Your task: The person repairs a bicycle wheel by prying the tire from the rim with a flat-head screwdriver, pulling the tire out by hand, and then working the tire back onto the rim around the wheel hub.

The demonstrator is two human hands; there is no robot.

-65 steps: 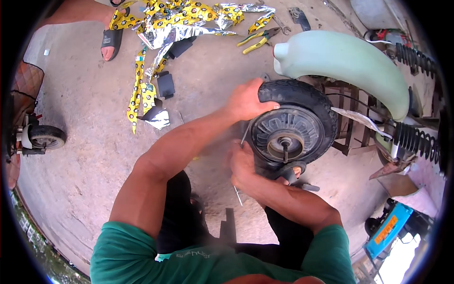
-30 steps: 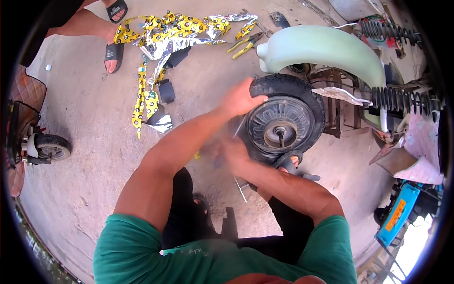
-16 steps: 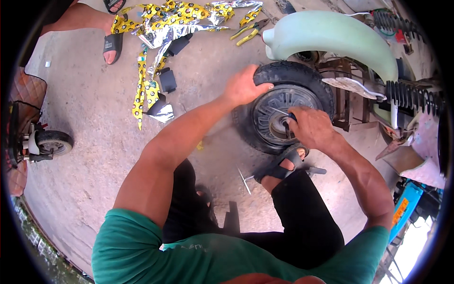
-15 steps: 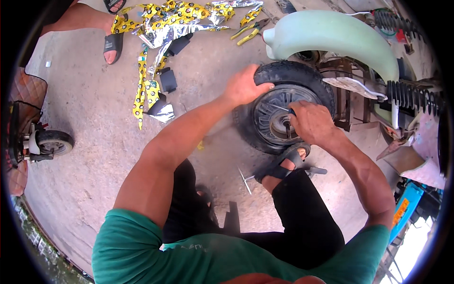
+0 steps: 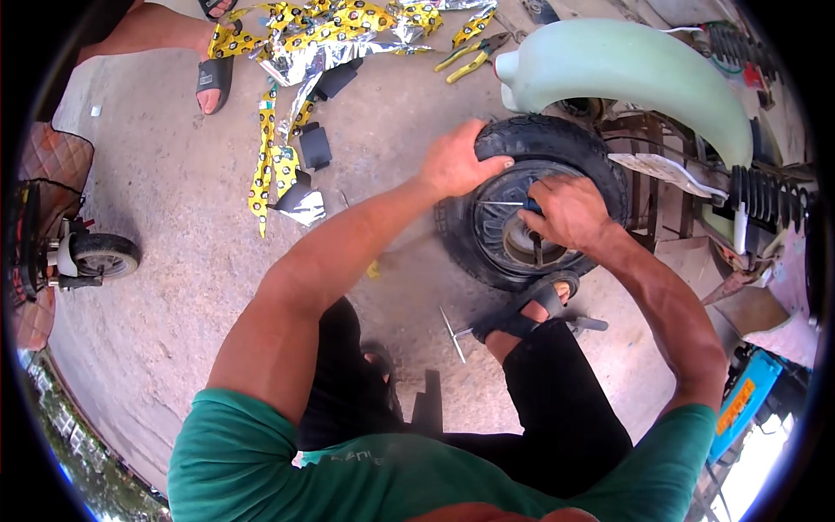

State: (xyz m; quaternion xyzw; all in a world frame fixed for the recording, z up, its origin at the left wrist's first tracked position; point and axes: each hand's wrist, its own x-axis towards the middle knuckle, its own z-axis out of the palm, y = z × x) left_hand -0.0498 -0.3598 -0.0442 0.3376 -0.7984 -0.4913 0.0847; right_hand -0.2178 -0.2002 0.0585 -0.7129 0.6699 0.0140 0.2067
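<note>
A black tyre [image 5: 561, 137] on a dark metal wheel hub [image 5: 497, 233] lies in front of me, right of the middle. My left hand [image 5: 454, 163] is closed over the tyre's far left edge, thumb on the sidewall and fingers round the outer side, partly hidden. In my right hand [image 5: 570, 211] is a screwdriver [image 5: 499, 204], its dark blue handle mostly covered by the fingers. The thin shaft points left across the hub's face. Whether its tip touches the hub or rim, I cannot tell. My sandalled foot [image 5: 522, 315] is against the tyre's near side.
Yellow-handled pliers [image 5: 472, 59] and torn yellow-and-silver wrapping [image 5: 330, 35] lie beyond the wheel. A pale green fender [image 5: 626, 74] and a black coil spring [image 5: 770, 193] are at the right. A T-shaped tool [image 5: 455, 334] lies near my foot. Another person's foot [image 5: 210, 91] is at far left.
The screwdriver's shaft, slanted before, now runs nearly level across the hub. My right hand has turned slightly with it. The left hand keeps its hold, and the whole view has shifted a little.
</note>
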